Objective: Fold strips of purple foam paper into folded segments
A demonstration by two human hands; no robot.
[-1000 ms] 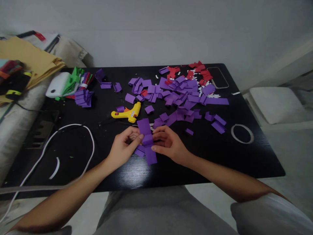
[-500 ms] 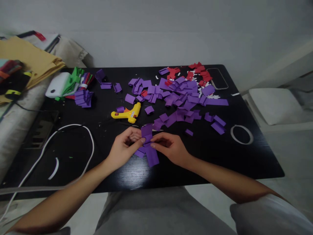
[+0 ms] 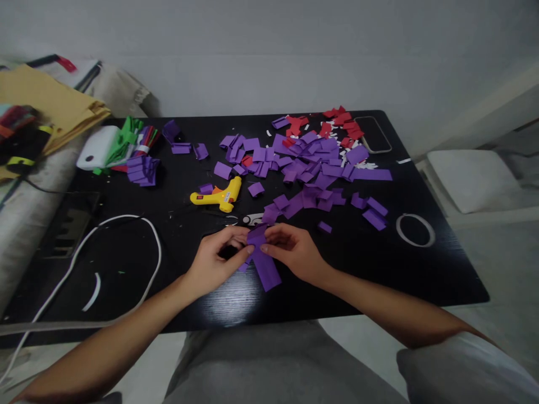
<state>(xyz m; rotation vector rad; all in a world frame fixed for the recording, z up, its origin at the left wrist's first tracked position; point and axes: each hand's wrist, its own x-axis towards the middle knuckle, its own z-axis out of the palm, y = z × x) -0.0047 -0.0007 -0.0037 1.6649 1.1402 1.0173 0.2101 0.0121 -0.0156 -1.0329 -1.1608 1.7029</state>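
Note:
Between my two hands is a purple paper strip (image 3: 266, 270), its lower end sloping down to the right and its upper end bent over. My left hand (image 3: 217, 259) pinches its left edge with thumb and fingers. From the other side my right hand (image 3: 297, 252) grips the same strip, thumb in front. Another bit of purple paper shows behind the strip by my left thumb. Just beyond my hands lie pliers or scissors with metal parts (image 3: 252, 219), partly covered. A yellow glue gun (image 3: 219, 196) rests beyond my left hand.
Many folded purple paper pieces (image 3: 311, 160) spread over the black table (image 3: 379, 264), with red scraps (image 3: 343, 123) behind. A tape ring (image 3: 416, 230) lies right. A white cable (image 3: 158, 241) loops at left, near bundled green strips (image 3: 126, 140) and a white box (image 3: 99, 147).
The strip's upper part has folded down toward me, and its lower end has swung slightly right. Metal tool parts behind it now show more. Both hands keep their grip.

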